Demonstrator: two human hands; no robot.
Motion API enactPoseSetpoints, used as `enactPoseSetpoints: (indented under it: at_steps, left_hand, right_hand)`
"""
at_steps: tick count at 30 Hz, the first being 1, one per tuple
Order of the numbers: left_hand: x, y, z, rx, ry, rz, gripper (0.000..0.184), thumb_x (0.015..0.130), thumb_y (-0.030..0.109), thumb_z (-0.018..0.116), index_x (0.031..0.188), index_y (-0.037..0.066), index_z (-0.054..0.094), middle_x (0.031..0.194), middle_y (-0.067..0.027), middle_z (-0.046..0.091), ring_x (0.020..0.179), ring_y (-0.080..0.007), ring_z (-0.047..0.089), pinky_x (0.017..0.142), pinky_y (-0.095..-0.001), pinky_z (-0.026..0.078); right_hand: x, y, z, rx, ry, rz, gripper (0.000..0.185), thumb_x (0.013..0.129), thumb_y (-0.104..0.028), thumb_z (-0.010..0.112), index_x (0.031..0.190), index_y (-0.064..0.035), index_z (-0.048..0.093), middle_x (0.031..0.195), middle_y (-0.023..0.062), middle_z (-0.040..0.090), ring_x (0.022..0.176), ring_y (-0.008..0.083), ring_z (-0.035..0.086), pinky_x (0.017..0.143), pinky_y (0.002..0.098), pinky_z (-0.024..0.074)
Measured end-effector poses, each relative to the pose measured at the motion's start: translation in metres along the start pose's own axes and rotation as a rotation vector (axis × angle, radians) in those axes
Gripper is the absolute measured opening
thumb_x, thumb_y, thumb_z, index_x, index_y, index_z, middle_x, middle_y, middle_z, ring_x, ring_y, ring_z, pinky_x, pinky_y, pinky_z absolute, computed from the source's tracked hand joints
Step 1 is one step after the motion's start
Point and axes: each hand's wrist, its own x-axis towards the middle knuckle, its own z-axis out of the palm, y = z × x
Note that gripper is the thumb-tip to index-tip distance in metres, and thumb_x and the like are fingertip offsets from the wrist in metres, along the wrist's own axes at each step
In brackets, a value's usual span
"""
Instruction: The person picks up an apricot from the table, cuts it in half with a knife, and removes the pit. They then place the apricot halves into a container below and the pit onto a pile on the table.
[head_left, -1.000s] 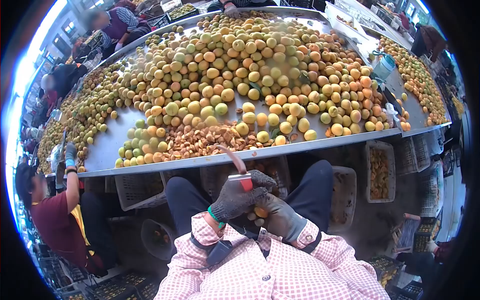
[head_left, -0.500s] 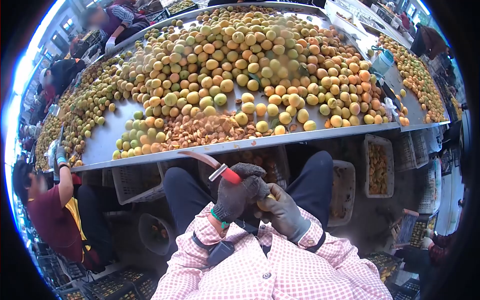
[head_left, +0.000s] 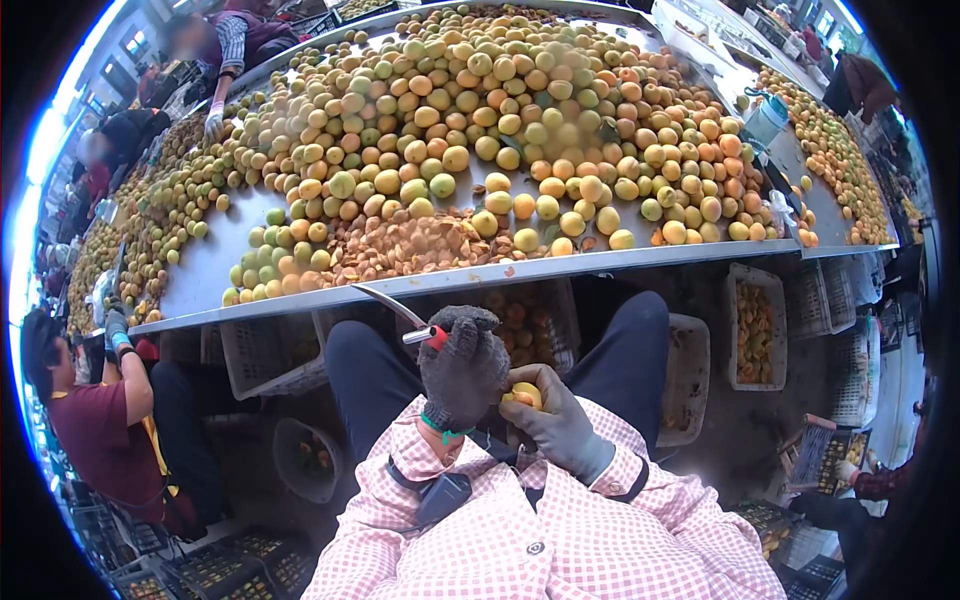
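My left hand (head_left: 462, 365), in a dark knit glove, is closed around the red handle of a curved knife (head_left: 390, 306); its blade points up and left toward the table edge. My right hand (head_left: 560, 420), in a grey glove, grips an apricot (head_left: 524, 395) between thumb and fingers. The apricot looks cut, with part of it hidden by the glove. Both hands are close together above my lap. In front of them, a heap of brown apricot pits (head_left: 415, 248) lies at the near edge of the metal table (head_left: 190, 285), beside many whole apricots (head_left: 430, 110).
Crates stand below the table: one under its edge (head_left: 262, 365), one at the right with fruit (head_left: 757, 335). A bucket (head_left: 306, 458) stands left of my legs. A co-worker in a maroon shirt (head_left: 95, 440) sits at the left. A blue-green bottle (head_left: 766, 120) stands at the right.
My left hand has drawn slightly left, away from the right hand, with the knife. More of the apricot in my right hand shows. A co-worker's gloved hand at the far left reaches lower onto the fruit.
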Motion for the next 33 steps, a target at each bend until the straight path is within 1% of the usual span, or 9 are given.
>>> enactPoseSetpoints:
  at_steps: [3,11,15,18,20,24,26,30,33]
  left_hand:
    - [-0.002,-0.004,-0.002,-0.006,0.012,0.026,0.021,0.093,0.023,0.057,0.099,0.003,0.056,0.057,-0.0021,0.045,0.044,-0.0130,0.039,0.040,-0.0278,0.032]
    - [-0.005,-0.008,-0.002,-0.032,0.070,0.158,0.018,0.094,0.021,0.056,0.098,0.004,0.057,0.058,-0.0019,0.047,0.045,-0.0131,0.043,0.041,-0.0287,0.034]
    - [-0.008,-0.012,0.006,0.006,0.130,0.143,0.016,0.094,0.018,0.055,0.098,0.003,0.057,0.057,-0.0022,0.048,0.043,-0.0130,0.041,0.040,-0.0284,0.033]
    - [-0.010,-0.013,0.012,0.099,0.142,0.102,0.016,0.095,0.021,0.052,0.095,0.006,0.057,0.050,0.0021,0.032,0.038,-0.0096,0.030,0.038,-0.0266,0.026]
    - [-0.011,-0.014,0.012,0.057,0.194,0.115,0.015,0.094,0.020,0.053,0.095,0.006,0.057,0.050,0.0027,0.031,0.038,-0.0093,0.028,0.038,-0.0262,0.025]
    - [-0.013,-0.017,0.012,0.056,0.219,0.142,0.014,0.095,0.020,0.053,0.095,0.007,0.058,0.049,0.0036,0.028,0.038,-0.0088,0.025,0.037,-0.0261,0.022]
    - [-0.018,-0.017,0.003,0.066,0.186,0.038,0.019,0.094,0.024,0.054,0.097,0.005,0.056,0.057,0.0004,0.040,0.046,-0.0111,0.039,0.043,-0.0271,0.033]
    - [-0.024,-0.012,0.000,0.208,-0.021,-0.023,0.037,0.090,0.032,0.062,0.106,0.000,0.054,0.084,-0.0068,0.056,0.075,-0.0137,0.054,0.067,-0.0291,0.046]
    - [-0.012,-0.003,0.005,0.207,-0.211,0.031,0.038,0.088,0.033,0.063,0.107,0.001,0.055,0.083,-0.0059,0.056,0.074,-0.0137,0.053,0.065,-0.0288,0.046]
  right_hand:
    - [0.000,0.003,0.002,0.000,0.038,0.049,0.027,0.088,-0.013,0.064,0.109,-0.0056,0.048,0.088,0.0061,0.056,0.058,0.0071,0.053,0.056,0.0206,0.0465]
    - [0.005,0.023,0.000,-0.244,0.092,-0.142,0.029,0.087,-0.012,0.064,0.109,-0.0038,0.048,0.097,0.0099,0.058,0.086,0.0152,0.058,0.079,0.0266,0.0480]
    - [0.003,0.024,0.001,-0.121,0.099,-0.078,0.030,0.087,-0.012,0.064,0.110,-0.0033,0.047,0.098,0.0116,0.058,0.085,0.0173,0.059,0.077,0.0278,0.0484]
    - [0.001,0.027,0.001,-0.179,0.111,-0.080,0.030,0.087,-0.012,0.064,0.110,-0.0033,0.047,0.095,0.0111,0.059,0.083,0.0184,0.059,0.076,0.0284,0.0484]
    - [-0.006,0.014,0.007,-0.438,0.175,-0.296,0.028,0.088,-0.012,0.062,0.110,-0.0033,0.047,0.091,0.0106,0.059,0.082,0.0178,0.059,0.075,0.0284,0.0483]
    - [-0.002,0.022,0.001,-0.493,0.167,-0.371,0.025,0.090,-0.012,0.060,0.109,-0.0027,0.047,0.091,0.0091,0.060,0.083,0.0160,0.059,0.076,0.0291,0.0488]
    - [-0.001,0.019,-0.003,-0.104,0.063,0.020,0.022,0.090,-0.012,0.059,0.108,-0.0025,0.049,0.097,0.0086,0.060,0.088,0.0153,0.058,0.078,0.0294,0.0482]
    - [0.000,0.017,0.000,0.103,0.023,-0.061,0.021,0.091,-0.013,0.059,0.108,-0.0028,0.050,0.100,0.0077,0.058,0.091,0.0135,0.056,0.081,0.0284,0.0466]
    - [-0.003,0.008,0.000,0.209,-0.005,0.041,0.025,0.091,-0.016,0.060,0.109,-0.0035,0.050,0.099,0.0080,0.056,0.091,0.0131,0.054,0.082,0.0269,0.0451]
